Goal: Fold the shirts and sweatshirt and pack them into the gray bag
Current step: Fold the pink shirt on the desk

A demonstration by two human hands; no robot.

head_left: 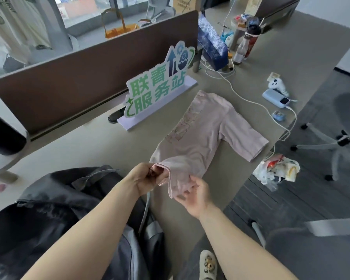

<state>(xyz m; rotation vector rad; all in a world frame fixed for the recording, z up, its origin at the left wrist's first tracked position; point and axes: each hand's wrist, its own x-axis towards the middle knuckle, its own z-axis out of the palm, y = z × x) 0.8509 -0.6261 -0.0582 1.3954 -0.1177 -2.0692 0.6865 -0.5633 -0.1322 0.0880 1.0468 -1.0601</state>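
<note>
Head view looks down on a gray table (pixel 101 150) where a gray bag (pixel 55 209) lies slumped at the near left edge, its dark fabric crumpled; what is inside it cannot be told. At the table's right edge sits a clear plastic bag (pixel 276 171) stuffed with small colourful items that are too jumbled to name. A blue patterned bag (pixel 210 45) stands farther back among bottles (pixel 246 45).

A pale pink shirt (pixel 200 128) lies on the table between the hands and a green-lettered sign (pixel 158 87), folded lengthwise, with one short sleeve sticking out to the right and a faint outline print along its left fold. Its near end is lifted off the table. The left hand (pixel 148 177) pinches that edge with curled fingers; the right hand (pixel 196 196) holds the cloth from beneath, thumb on top.
</note>
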